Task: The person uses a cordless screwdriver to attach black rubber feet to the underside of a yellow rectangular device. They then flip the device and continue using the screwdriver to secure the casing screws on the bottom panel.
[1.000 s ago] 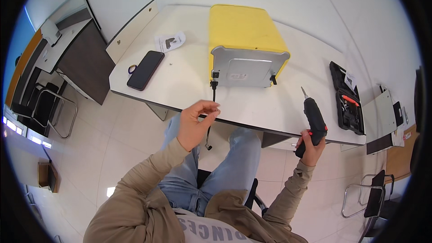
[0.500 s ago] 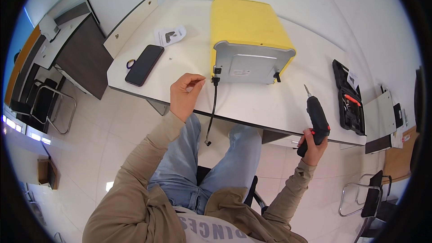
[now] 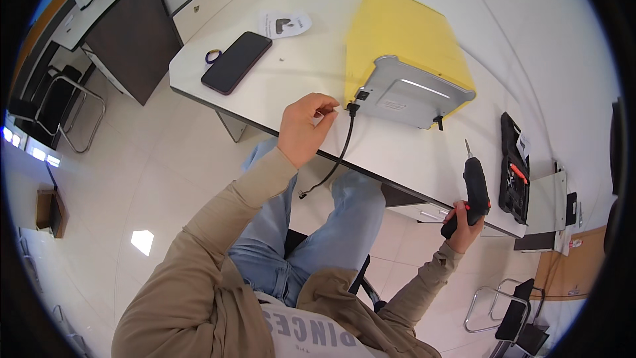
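Observation:
My left hand [image 3: 308, 128] is closed in a pinch above the table's near edge, just left of a black power cord [image 3: 344, 142]. Whatever its fingertips hold, if anything, is too small to make out. The cord's plug sits at the lower left corner of a yellow box-shaped appliance [image 3: 414, 36], and its loose end hangs over the edge. The appliance lies with its grey panel [image 3: 417, 96] toward me. At the right, my right hand [image 3: 466, 227] grips a black cordless screwdriver [image 3: 476, 189] by its handle, bit pointing up and away from me.
On the white table [image 3: 305, 66] lie a dark phone [image 3: 237, 63], a small ring [image 3: 212, 56], a paper leaflet [image 3: 286, 24] and a tiny speck-like part [image 3: 281, 59]. An open black tool case [image 3: 513, 172] rests at the right. Chairs [image 3: 513, 308] stand on the floor beyond.
The whole view has shifted and tilted, so the table and appliance appear turned. My left hand keeps its pinch beside the cord, and my right hand still holds the screwdriver.

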A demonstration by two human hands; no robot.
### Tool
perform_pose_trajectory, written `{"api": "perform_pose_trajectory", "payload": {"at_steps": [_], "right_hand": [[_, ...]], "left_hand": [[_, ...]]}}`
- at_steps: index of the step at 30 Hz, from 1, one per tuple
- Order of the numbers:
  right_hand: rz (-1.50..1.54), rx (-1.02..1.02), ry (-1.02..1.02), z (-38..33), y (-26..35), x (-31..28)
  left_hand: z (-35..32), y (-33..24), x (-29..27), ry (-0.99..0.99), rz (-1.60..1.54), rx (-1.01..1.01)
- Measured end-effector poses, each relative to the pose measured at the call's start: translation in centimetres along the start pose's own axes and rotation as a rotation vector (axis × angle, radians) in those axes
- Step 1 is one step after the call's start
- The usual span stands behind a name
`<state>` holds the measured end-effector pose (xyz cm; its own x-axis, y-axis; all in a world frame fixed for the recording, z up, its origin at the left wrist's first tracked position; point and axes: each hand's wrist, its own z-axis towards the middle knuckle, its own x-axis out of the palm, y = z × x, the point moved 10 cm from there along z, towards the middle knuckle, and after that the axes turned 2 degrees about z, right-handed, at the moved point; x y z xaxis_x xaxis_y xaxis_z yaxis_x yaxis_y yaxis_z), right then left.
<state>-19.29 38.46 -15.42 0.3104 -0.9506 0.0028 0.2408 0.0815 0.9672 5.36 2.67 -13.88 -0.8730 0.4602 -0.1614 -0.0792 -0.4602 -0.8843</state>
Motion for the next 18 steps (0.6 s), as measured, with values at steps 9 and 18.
{"api": "perform_pose_trajectory", "payload": {"at_steps": [9, 18], "right_hand": [[-0.039, -0.021, 0.04, -0.2, 0.4, 0.2], [-0.024, 0.006, 0.046, 0.0, -0.1, 0.3]], "left_hand": [[-0.1, 0.0, 0.2, 0.036, 0.026, -0.015], [-0.1, 0.1, -0.4, 0.001, -0.016, -0.002]]}}
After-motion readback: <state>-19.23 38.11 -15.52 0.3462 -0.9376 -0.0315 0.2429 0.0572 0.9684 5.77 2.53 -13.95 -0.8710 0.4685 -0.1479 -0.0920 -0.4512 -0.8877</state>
